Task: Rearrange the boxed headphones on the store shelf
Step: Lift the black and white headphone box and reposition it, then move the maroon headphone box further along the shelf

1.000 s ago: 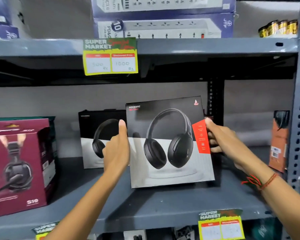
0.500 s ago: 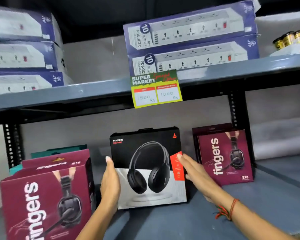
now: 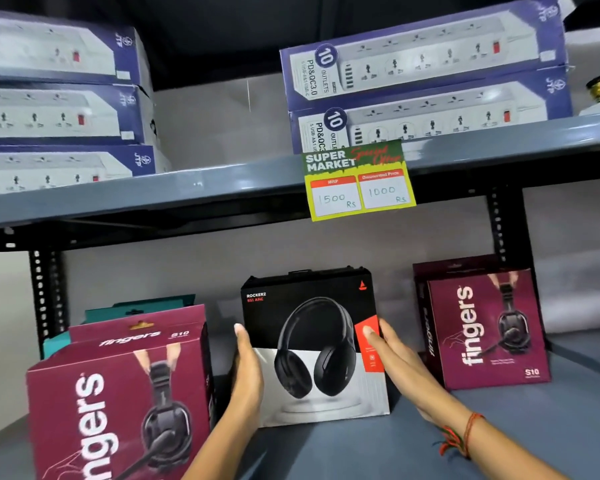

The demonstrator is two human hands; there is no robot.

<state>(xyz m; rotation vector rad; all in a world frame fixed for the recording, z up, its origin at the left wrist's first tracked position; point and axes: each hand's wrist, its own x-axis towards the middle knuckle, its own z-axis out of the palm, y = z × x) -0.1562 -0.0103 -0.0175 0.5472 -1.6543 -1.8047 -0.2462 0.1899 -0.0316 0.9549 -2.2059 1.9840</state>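
A black and white Rockerz headphone box (image 3: 312, 344) stands upright on the grey lower shelf (image 3: 499, 427). My left hand (image 3: 246, 372) presses flat against its left edge. My right hand (image 3: 395, 358) lies against its right edge, fingertips on the red strip. Both hands clasp the box between them. A maroon Fingers S10 headset box (image 3: 482, 327) stands to the right near the back. Another maroon Fingers box (image 3: 118, 393) stands close at the left front, with a teal box (image 3: 142, 308) behind it.
The upper shelf (image 3: 222, 188) carries stacked blue power-strip boxes at left (image 3: 59, 109) and right (image 3: 426, 74). A yellow price tag (image 3: 359, 181) hangs from its edge. Black perforated uprights (image 3: 42, 292) stand at the back. Bare shelf lies at the lower right.
The view swung left and up. The Rockerz box went from raised in front of the shelf to standing on it between the maroon boxes. In the last half second the hands barely shifted.
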